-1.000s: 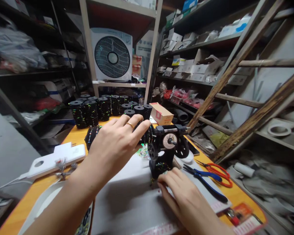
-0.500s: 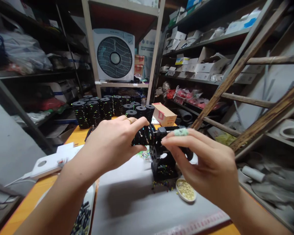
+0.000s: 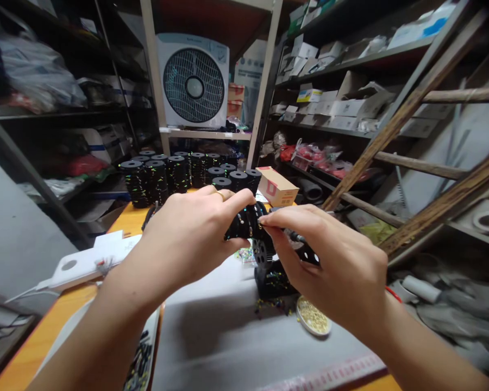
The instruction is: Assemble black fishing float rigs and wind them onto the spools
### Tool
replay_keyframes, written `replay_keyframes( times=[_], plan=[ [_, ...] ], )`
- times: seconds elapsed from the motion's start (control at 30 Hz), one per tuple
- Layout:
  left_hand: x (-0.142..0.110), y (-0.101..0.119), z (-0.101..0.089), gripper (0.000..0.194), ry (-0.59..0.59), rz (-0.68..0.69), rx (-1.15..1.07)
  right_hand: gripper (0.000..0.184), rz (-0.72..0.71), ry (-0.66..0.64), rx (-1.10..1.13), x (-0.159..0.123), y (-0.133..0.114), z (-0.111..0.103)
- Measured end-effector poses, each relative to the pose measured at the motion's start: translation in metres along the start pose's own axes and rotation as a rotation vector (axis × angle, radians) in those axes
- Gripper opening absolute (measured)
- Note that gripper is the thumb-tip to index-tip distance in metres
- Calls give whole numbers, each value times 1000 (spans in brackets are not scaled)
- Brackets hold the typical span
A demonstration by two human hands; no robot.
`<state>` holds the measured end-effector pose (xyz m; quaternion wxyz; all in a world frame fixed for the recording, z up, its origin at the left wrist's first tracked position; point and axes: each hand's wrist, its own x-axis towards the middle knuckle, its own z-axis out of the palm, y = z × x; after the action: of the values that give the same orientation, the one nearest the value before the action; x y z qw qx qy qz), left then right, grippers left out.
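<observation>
My left hand (image 3: pixel 193 222) curls over a dark spool (image 3: pixel 246 221) wound with small beads, thumb below and fingers on top. The spool lies on its side in a black geared stand (image 3: pixel 264 277). At the spool's right end my right hand (image 3: pixel 330 252) is closed in a pinch, thumb against forefinger. Whatever lies between those fingertips is too small to make out. Below the right hand, a small white dish (image 3: pixel 314 317) holds pale yellow bits. Small coloured pieces are scattered at the stand's foot.
Several upright black spools (image 3: pixel 157 176) stand at the back beside a cardboard box (image 3: pixel 277 186). A white power strip (image 3: pixel 77 263) lies at left, and a tray of dark parts (image 3: pixel 140 358) sits near my left forearm. A wooden ladder (image 3: pixel 375 152) leans at right.
My right hand has moved left, its fingertips now at the spool's end in a tighter pinch. My left hand stays on the spool. The view has shifted slightly.
</observation>
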<state>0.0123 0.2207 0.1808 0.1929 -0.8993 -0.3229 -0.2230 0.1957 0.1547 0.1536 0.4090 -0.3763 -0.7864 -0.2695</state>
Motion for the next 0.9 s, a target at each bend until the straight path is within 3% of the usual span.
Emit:
replay_keyframes(
  times=[0.3,0.6,0.9],
  plan=[
    [0,-1,1,48,5,10,-3,30,-35,7,9,-2,3,3],
    [-1,-1,4,39,63,51,-15,38,-53,51,96,-12,5,11],
    [-3,0,4,42,73,44,-9,35,-169,-1,-11,-16,8,12]
  ],
)
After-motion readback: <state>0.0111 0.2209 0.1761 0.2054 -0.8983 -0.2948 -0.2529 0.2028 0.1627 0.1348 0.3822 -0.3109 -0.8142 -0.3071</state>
